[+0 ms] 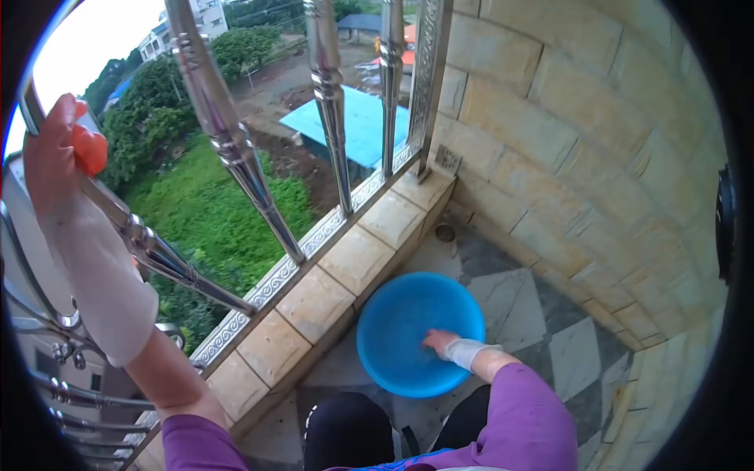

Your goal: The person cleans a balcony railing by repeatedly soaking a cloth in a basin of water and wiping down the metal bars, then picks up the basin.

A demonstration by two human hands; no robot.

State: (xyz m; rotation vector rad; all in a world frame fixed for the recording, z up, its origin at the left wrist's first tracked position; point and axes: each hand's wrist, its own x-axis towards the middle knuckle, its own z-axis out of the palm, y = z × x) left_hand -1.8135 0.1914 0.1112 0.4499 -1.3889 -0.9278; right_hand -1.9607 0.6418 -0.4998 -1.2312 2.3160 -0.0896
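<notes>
My left hand (53,157), in a thin translucent glove, is raised at the left and closed around a shiny metal railing post (110,202). A bunched orange-red cloth (89,149) shows between that hand and the post; its exact shape is partly hidden. Down in a round blue basin (377,361) on the floor is my right hand (442,342), also gloved up to the wrist. Its fingertips blur against the blue inside, and I cannot make out whether they hold anything.
More metal posts (328,94) stand along a tiled ledge (314,302), with greenery and a light-blue roof (353,118) beyond. A stone-tiled wall (550,141) rises at the right. The floor has grey and white tiles (506,302). My knees (345,432) are close to the basin.
</notes>
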